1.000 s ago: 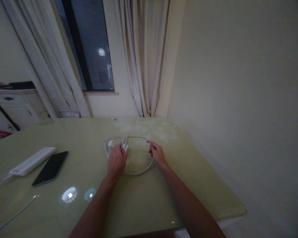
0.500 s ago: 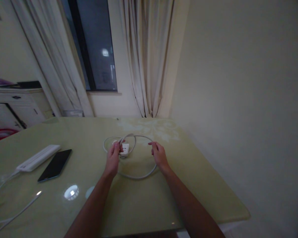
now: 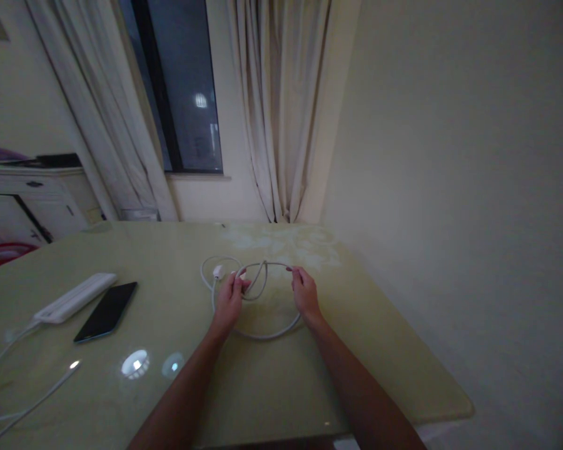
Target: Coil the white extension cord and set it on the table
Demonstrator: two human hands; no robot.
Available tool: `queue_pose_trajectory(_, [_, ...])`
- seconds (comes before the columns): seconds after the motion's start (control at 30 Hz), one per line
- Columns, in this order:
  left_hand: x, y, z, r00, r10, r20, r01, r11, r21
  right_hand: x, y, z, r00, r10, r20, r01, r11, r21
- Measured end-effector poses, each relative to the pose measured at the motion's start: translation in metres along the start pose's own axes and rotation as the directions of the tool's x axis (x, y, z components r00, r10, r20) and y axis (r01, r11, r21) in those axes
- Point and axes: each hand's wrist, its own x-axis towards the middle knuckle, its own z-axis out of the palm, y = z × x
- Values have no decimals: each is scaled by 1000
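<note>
A white cable (image 3: 267,333) lies looped on the pale green table (image 3: 272,387). My left hand (image 3: 228,301) pinches the cable near a small white plug block, with a loop standing up just right of its fingers. Another white plug end (image 3: 218,272) rests on the table to the upper left of that hand. My right hand (image 3: 304,292) pinches the far arc of the loop between thumb and fingertips. Both forearms reach in from the bottom of the view.
A black phone (image 3: 106,310) and a white power strip (image 3: 75,297) with its cord (image 3: 23,409) lie at the left. The table's right edge runs along a bare wall. Curtains (image 3: 281,106) and a dark window (image 3: 178,87) stand behind. A white cabinet (image 3: 28,200) is at far left.
My left hand has shifted right and turned the plug block, so a cable loop now stands between my hands. The other plug end lies uncovered on the table. My right hand barely moved.
</note>
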Motion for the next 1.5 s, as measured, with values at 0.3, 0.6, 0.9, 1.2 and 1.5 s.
queue_pose_trajectory(0.3, [-1,10,-4,989,64,133,-80,989,124,-8,-3,4,938,-155,311,192,977,-93])
queue_pose_trajectory(0.6, [-9,18,-9,805,441,397,-593,618,516,-20,-13,6,810,-269,521,438,869,-232])
queue_pose_trajectory(0.9, [-15,24,-3,708,533,464,-646,222,730,-35,-10,22,826,-192,531,321,933,-162])
queue_pose_trajectory(1.2, [-9,28,-6,814,579,-43,-398,610,685,-29,-4,25,781,188,596,-330,934,137])
queue_pose_trajectory(1.5, [-1,25,-11,838,516,-181,-323,734,597,-31,13,30,758,86,647,-106,994,-7])
